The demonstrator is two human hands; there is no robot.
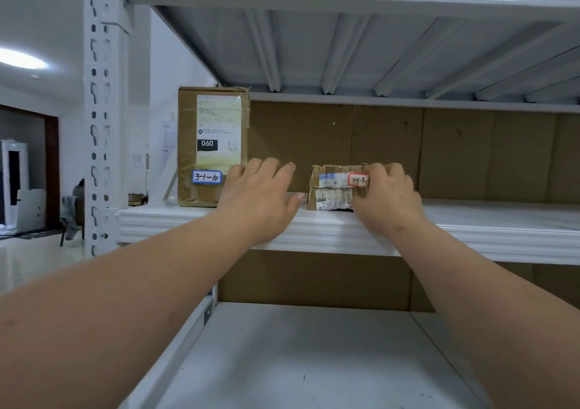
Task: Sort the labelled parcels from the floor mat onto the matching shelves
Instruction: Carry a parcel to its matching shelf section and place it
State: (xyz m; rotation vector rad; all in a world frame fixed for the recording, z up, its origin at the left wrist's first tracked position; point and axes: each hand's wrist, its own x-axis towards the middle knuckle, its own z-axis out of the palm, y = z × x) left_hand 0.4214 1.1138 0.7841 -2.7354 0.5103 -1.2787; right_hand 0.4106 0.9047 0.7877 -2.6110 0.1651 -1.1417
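The white shelf is carrying two cardboard parcels. My right hand is gripping the small parcel; my left hand, fingers spread, is hovering between it and the tall parcel.

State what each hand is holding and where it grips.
The right hand grips the small parcel at its right end, beside the red-bordered label. The left hand is open and holds nothing, between the tall box and that parcel.

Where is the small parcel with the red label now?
The small parcel stands on the middle shelf, right of the tall box, with the right hand on it.
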